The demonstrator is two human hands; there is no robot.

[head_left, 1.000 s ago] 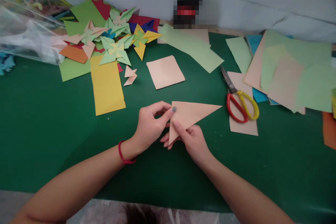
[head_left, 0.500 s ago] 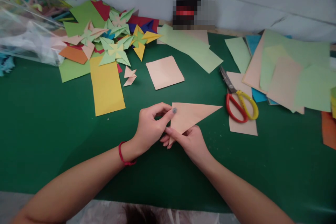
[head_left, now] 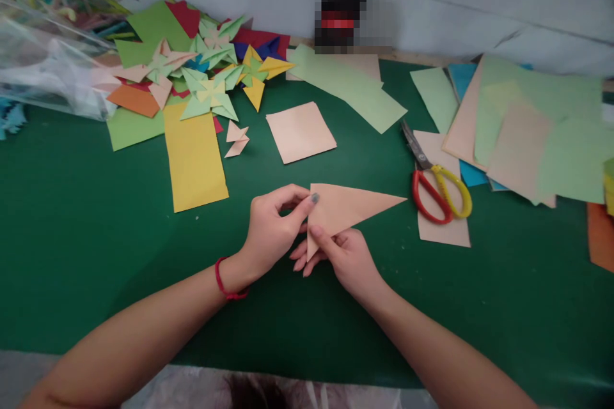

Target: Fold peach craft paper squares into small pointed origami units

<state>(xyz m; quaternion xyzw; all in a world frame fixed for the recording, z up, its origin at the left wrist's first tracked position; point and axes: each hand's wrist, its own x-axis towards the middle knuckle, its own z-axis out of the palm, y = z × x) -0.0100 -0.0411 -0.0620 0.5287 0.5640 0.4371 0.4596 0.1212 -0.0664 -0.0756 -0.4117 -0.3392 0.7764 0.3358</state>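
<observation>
Both hands hold a peach sheet of paper [head_left: 348, 206] folded into a triangle, its long point aimed right. My left hand [head_left: 275, 223] pinches the upper left corner between thumb and fingers. Along the lower edge, my right hand [head_left: 352, 262] grips the paper with the thumb on top and the fingers beneath. Some fingertips are hidden behind the sheet. Just beyond lies a square stack of peach paper [head_left: 301, 132]. A small folded peach piece [head_left: 236, 139] rests to its left.
Scissors [head_left: 434, 182] with red and yellow handles lie on a peach strip at right. Loose sheets [head_left: 573, 140] spread beyond them. At the back left are folded paper stars [head_left: 211, 94], a yellow sheet [head_left: 196, 163] and a clear plastic bag [head_left: 52, 64]. The table [head_left: 119, 230] is green.
My right thumb has moved up onto the paper's face, and the right fingers have spread slightly beneath. The folded sheet has turned a little clockwise and shifted slightly left at its left edge.
</observation>
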